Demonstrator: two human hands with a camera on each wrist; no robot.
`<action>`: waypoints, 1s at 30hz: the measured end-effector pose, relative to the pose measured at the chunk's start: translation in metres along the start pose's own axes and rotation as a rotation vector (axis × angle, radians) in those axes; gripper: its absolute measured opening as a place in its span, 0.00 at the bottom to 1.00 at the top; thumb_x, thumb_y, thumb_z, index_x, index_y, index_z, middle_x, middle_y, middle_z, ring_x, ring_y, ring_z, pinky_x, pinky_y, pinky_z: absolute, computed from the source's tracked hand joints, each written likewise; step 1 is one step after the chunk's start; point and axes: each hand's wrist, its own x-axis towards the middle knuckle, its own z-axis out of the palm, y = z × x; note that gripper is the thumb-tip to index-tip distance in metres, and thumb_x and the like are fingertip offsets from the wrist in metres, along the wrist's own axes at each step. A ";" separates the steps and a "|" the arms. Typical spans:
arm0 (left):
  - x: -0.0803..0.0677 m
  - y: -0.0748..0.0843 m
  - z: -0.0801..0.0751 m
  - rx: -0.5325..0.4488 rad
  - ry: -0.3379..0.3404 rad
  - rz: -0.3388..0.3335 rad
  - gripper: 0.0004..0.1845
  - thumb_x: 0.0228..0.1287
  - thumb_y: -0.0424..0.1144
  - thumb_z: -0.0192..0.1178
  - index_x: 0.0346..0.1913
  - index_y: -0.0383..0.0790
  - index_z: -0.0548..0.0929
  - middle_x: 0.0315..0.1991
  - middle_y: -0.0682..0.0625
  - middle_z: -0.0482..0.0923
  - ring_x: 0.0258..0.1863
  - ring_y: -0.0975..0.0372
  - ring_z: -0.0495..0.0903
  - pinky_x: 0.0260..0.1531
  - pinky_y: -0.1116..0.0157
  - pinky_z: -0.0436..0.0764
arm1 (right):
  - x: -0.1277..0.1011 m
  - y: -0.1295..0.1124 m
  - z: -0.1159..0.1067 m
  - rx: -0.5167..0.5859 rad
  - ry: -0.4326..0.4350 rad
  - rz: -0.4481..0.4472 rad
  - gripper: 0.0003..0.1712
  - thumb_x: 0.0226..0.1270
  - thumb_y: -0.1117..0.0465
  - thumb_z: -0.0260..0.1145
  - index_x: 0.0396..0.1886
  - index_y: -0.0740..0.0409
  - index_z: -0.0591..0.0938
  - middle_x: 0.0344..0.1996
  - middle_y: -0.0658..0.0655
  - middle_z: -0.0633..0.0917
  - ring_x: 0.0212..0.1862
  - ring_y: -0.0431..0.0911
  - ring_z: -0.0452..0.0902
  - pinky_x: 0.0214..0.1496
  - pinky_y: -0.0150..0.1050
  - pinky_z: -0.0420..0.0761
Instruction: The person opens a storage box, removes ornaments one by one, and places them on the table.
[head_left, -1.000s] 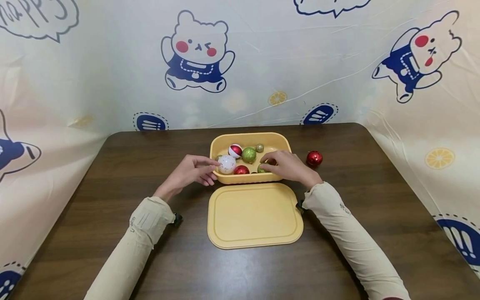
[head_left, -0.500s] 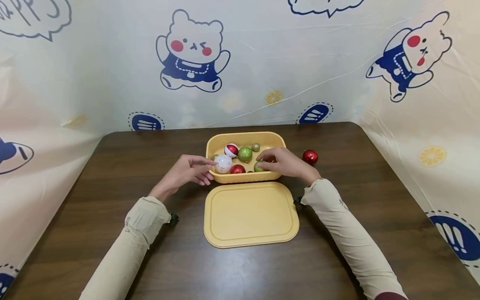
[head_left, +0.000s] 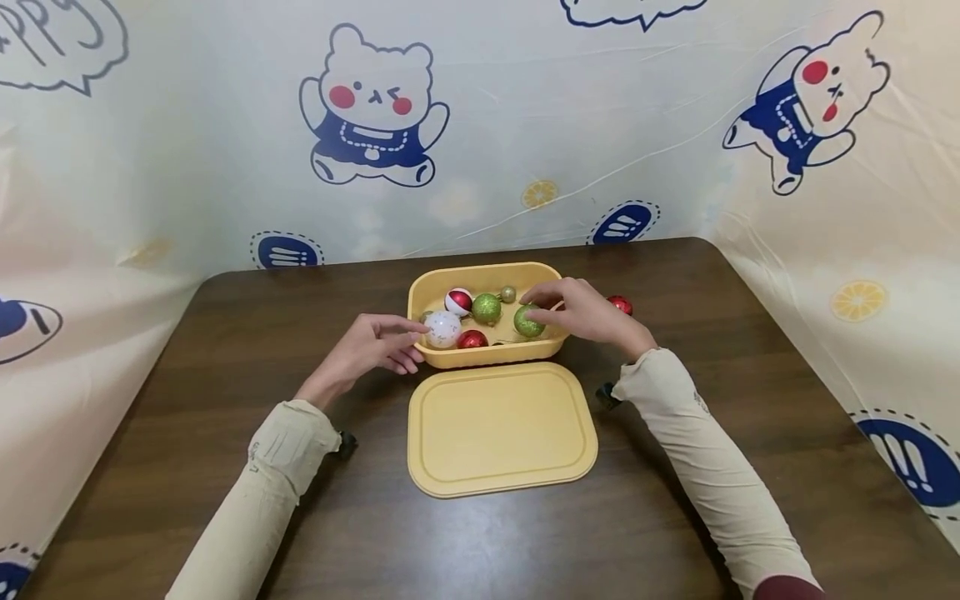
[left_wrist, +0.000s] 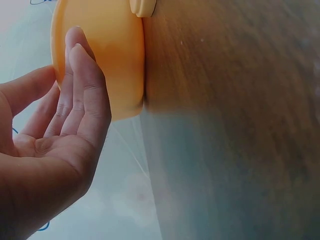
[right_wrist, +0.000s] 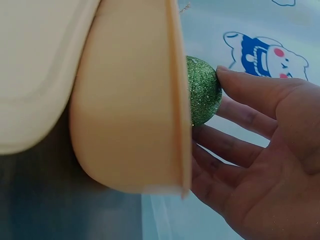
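Note:
An open yellow box (head_left: pixel 487 354) stands mid-table with several baubles inside: white (head_left: pixel 443 328), red-and-white (head_left: pixel 458 302), green (head_left: pixel 486 308), small gold (head_left: pixel 507 293) and red (head_left: pixel 472 339). My right hand (head_left: pixel 555 310) pinches a green glitter ball (head_left: pixel 528 322) at rim height over the box's right end. In the right wrist view the thumb presses that ball (right_wrist: pixel 202 90) just past the box's rim (right_wrist: pixel 175 100). My left hand (head_left: pixel 401 337) rests with straight fingers against the box's left wall (left_wrist: pixel 110 55) and holds nothing.
The box's yellow lid (head_left: pixel 501 429) lies flat just in front of it. A red bauble (head_left: pixel 621 303) sits on the brown table (head_left: pixel 750 350), half hidden behind my right hand. Printed cloth walls close in the back and both sides.
My right hand has lifted the green glitter ball from the box floor up to rim height and drawn back a little to the right. The left hand has stayed at the box's side.

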 end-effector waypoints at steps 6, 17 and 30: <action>0.000 -0.002 0.000 0.000 0.003 0.013 0.15 0.73 0.35 0.59 0.57 0.32 0.82 0.38 0.29 0.84 0.29 0.49 0.86 0.34 0.56 0.87 | -0.007 0.003 -0.014 -0.010 0.039 0.005 0.17 0.71 0.56 0.66 0.55 0.58 0.83 0.47 0.54 0.87 0.48 0.45 0.82 0.54 0.48 0.81; 0.001 -0.003 -0.001 0.006 0.004 0.006 0.16 0.72 0.37 0.60 0.57 0.32 0.82 0.37 0.31 0.85 0.30 0.50 0.86 0.35 0.54 0.87 | -0.020 0.015 -0.044 -0.003 0.139 0.058 0.18 0.70 0.54 0.68 0.55 0.58 0.84 0.48 0.57 0.87 0.51 0.49 0.82 0.57 0.51 0.80; 0.001 -0.002 0.000 0.012 0.008 0.012 0.16 0.73 0.37 0.59 0.57 0.32 0.82 0.36 0.34 0.85 0.29 0.51 0.86 0.33 0.59 0.87 | -0.054 0.047 -0.086 -0.087 0.254 0.227 0.20 0.71 0.51 0.67 0.54 0.58 0.83 0.49 0.61 0.86 0.51 0.54 0.81 0.57 0.53 0.78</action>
